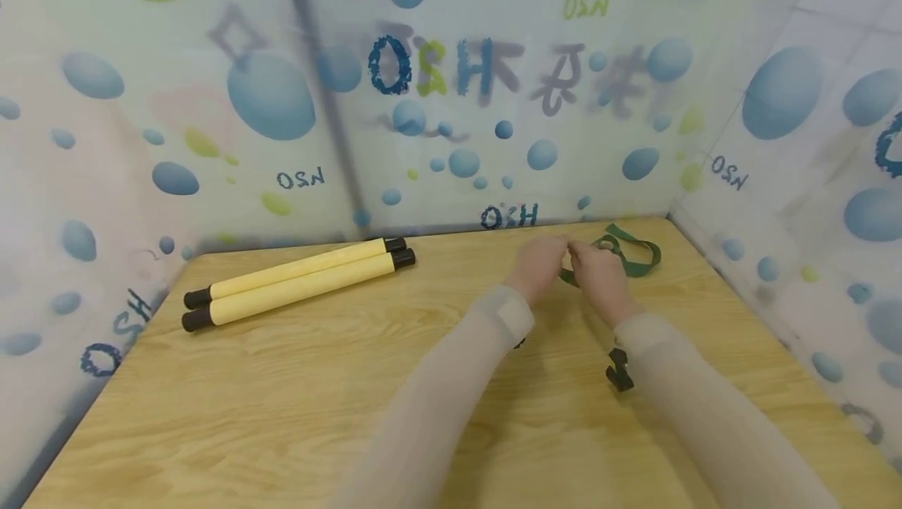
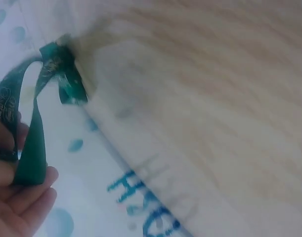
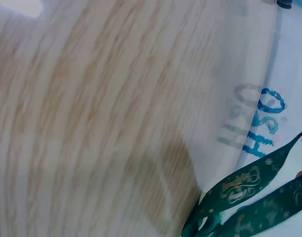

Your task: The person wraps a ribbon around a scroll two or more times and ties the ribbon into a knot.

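Evidently light and limp, the green ribbon (image 2: 34,153) lies partly on the tabletop (image 1: 338,384), near its far right corner, and partly up in the fingers, bending into loose loops and carrying gold lettering. It should fold wherever it is pushed and weigh almost nothing; its faintly glossy face may slide between fingertips, so a flat pinch across the full width, close to the bend being worked, would probably hold best. Breakage seems no worry, though creasing and twisting do. In the left wrist view one part bunches into a compact clump; whether that is a knot or a fold I cannot tell. The left hand (image 1: 539,265) pinches the ribbon, one loop lying over its fingers, and the right hand (image 1: 602,278) pinches it too, with only its fingertips showing in its own wrist view. From the head the two hands meet at the fingertips. No container shows in any view, so there are no contents to report. Well apart, toward the left back, two yellow rods (image 1: 301,289) with black ends lie side by side. Beyond rises a pale backdrop (image 1: 437,133) printed with blue and green drops.
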`<state>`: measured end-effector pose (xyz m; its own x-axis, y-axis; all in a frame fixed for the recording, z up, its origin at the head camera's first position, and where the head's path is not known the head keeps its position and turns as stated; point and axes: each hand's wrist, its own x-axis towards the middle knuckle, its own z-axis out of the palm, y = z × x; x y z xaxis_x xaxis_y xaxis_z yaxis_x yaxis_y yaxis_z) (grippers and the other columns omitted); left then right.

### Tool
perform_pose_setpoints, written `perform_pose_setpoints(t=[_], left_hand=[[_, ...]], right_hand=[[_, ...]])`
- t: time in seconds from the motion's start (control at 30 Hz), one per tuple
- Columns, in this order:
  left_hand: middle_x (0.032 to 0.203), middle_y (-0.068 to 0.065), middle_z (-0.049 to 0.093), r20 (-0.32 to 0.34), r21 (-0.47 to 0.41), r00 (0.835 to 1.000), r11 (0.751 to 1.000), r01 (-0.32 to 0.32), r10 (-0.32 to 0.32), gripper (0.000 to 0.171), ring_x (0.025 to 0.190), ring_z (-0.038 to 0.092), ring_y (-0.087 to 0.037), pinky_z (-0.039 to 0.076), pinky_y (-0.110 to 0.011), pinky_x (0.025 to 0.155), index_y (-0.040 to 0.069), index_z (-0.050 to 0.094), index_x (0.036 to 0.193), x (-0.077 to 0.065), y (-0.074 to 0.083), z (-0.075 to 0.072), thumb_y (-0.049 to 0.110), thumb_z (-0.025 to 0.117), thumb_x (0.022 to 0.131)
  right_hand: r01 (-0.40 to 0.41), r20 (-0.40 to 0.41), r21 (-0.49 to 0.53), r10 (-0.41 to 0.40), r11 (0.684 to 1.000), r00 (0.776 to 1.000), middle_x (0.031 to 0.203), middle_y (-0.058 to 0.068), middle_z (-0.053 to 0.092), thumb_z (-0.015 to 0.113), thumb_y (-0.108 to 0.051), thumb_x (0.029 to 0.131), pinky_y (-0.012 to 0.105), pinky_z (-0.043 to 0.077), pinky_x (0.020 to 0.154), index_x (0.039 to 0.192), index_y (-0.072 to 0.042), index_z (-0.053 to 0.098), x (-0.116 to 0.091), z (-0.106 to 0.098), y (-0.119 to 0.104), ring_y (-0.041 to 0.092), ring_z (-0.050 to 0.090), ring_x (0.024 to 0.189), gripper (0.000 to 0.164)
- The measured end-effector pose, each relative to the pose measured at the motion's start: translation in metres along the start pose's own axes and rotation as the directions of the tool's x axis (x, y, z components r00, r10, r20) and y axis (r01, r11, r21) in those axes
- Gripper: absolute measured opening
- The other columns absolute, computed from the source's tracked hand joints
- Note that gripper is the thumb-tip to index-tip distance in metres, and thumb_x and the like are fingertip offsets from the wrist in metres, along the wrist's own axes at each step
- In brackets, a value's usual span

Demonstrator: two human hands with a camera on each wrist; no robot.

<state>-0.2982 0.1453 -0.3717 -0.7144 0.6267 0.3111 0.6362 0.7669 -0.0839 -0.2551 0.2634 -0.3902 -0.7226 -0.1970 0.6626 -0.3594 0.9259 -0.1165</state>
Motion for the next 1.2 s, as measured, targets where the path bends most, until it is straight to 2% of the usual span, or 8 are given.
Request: perform_pose_setpoints(t=[0.2, 0.37, 0.5, 0.67, 0.83, 0.93, 1.07, 1.2], left_hand=[[0.095, 0.002, 0.068, 0.093, 0.038, 0.996, 0.999, 0.008, -0.011, 0.017, 0.076, 0.064, -0.008, 0.049, -0.015, 0.062, 0.013, 0.063, 0.108, -0.014, -0.024, -0.012, 0.009, 0.055, 0.094], [0.104, -0.001, 0.068, 0.115, 0.042, 0.993, 0.998, -0.04, 0.035, 0.023, 0.083, 0.065, -0.01, 0.051, -0.016, 0.066, 0.01, 0.061, 0.116, -0.031, -0.045, -0.013, 0.006, 0.055, 0.094], [0.106, -0.004, 0.068, 0.123, 0.04, 0.992, 0.999, -0.031, 0.026, 0.029, 0.086, 0.065, -0.011, 0.051, -0.018, 0.073, 0.007, 0.058, 0.122, -0.047, -0.064, -0.016, 0.002, 0.052, 0.094], [0.094, -0.005, 0.069, 0.13, 0.03, 0.991, 1.0, -0.005, 0.001, 0.035, 0.066, 0.062, -0.009, 0.049, -0.016, 0.061, 0.006, 0.053, 0.129, -0.067, -0.087, -0.02, 0.003, 0.051, 0.095], [0.068, -0.005, 0.063, -0.018, 0.071, 1.0, 0.997, 0.0, 0.001, 0.034, 0.048, 0.052, -0.01, 0.043, -0.018, 0.046, 0.005, 0.055, 0.128, -0.09, -0.107, -0.03, 0.002, 0.05, 0.095], [0.054, -0.002, 0.054, -0.117, 0.153, 0.993, 0.988, 0.019, -0.001, 0.033, 0.039, 0.039, -0.008, 0.033, -0.018, 0.039, 0.007, 0.058, 0.126, -0.104, -0.119, -0.038, 0.002, 0.051, 0.095], [0.069, -0.004, 0.064, -0.16, 0.181, 0.987, 0.983, 0.024, 0.006, 0.036, 0.04, 0.039, -0.008, 0.031, -0.018, 0.038, 0.007, 0.058, 0.126, -0.123, -0.132, -0.047, -0.001, 0.055, 0.091], [0.093, -0.01, 0.07, -0.231, 0.15, 0.973, 0.989, 0.016, 0.02, 0.036, 0.052, 0.059, -0.014, 0.044, -0.02, 0.044, 0.004, 0.062, 0.12, -0.14, -0.145, -0.056, -0.006, 0.058, 0.086]], right_hand=[[0.04, 0.002, -0.017, -0.04, 0.999, 0.999, 0.077, 0.021, 0.067, 0.061, 0.007, 0.085, 0.037, 0.051, 0.05, 0.101, 0.009, 0.064, 0.001, 0.0, -0.005, 0.028, 0.062, 0.054, 0.017], [0.14, -0.013, -0.079, -0.142, 0.987, 0.99, 0.072, 0.019, 0.065, 0.062, 0.011, 0.082, 0.032, 0.048, 0.043, 0.099, 0.009, 0.063, -0.004, -0.001, -0.012, 0.02, 0.052, 0.042, 0.018], [0.233, -0.046, -0.118, -0.24, 0.965, 0.97, 0.067, 0.016, 0.062, 0.062, 0.014, 0.079, 0.027, 0.041, 0.037, 0.1, 0.009, 0.063, -0.009, -0.003, -0.018, 0.012, 0.035, 0.036, 0.021], [0.251, -0.088, -0.116, -0.262, 0.961, 0.961, 0.074, 0.018, 0.065, 0.062, 0.016, 0.076, 0.03, 0.042, 0.037, 0.101, 0.008, 0.062, -0.011, -0.007, -0.021, 0.016, 0.041, 0.037, 0.027], [0.248, -0.136, -0.123, -0.264, 0.961, 0.955, 0.076, 0.018, 0.066, 0.064, 0.015, 0.075, 0.034, 0.044, 0.039, 0.1, 0.008, 0.063, -0.01, -0.012, -0.019, 0.027, 0.056, 0.047, 0.026], [0.243, -0.16, -0.095, -0.256, 0.965, 0.953, 0.071, 0.018, 0.065, 0.064, 0.015, 0.075, 0.035, 0.042, 0.037, 0.098, 0.008, 0.064, -0.01, -0.015, -0.017, 0.026, 0.054, 0.046, 0.025], [0.235, -0.114, -0.087, -0.243, 0.968, 0.963, 0.072, 0.02, 0.065, 0.063, 0.015, 0.077, 0.036, 0.042, 0.037, 0.098, 0.01, 0.062, -0.014, -0.018, -0.015, 0.025, 0.053, 0.043, 0.022], [0.134, 0.081, -0.094, -0.127, 0.986, 0.989, 0.081, 0.025, 0.065, 0.06, 0.012, 0.08, 0.038, 0.049, 0.045, 0.102, 0.012, 0.06, -0.018, -0.018, -0.015, 0.032, 0.061, 0.054, 0.022]])
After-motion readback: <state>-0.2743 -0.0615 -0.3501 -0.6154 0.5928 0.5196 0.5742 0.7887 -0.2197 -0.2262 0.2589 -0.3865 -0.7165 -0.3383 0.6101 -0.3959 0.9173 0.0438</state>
